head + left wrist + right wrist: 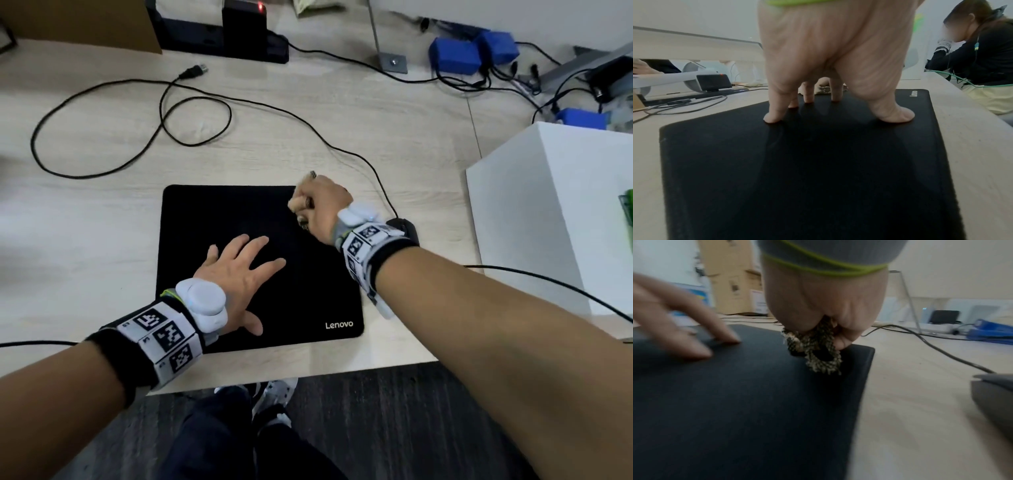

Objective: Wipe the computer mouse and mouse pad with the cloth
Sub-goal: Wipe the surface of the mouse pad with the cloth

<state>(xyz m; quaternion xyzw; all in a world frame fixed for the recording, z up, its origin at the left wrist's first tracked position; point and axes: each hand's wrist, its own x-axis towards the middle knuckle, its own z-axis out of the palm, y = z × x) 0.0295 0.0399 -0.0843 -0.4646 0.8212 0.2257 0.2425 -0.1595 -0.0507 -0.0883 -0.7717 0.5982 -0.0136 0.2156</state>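
Observation:
A black Lenovo mouse pad (212,219) (818,178) (735,402) lies on the pale wooden desk. My left hand (239,270) (838,107) presses on it with spread straight fingers, near its middle. My right hand (318,205) (824,313) grips a bunched checked cloth (818,350) (303,222) and holds it down on the pad's far right corner. The dark mouse (406,231) (995,399) sits on the desk just right of the pad, mostly hidden behind my right wrist in the head view; its cable runs off to the back.
A black cable (137,113) loops over the desk behind the pad. A white box (548,212) stands at the right. Blue boxes (455,56) and wires crowd the back right. A black dock (239,31) stands at the back. Another person (982,56) sits nearby.

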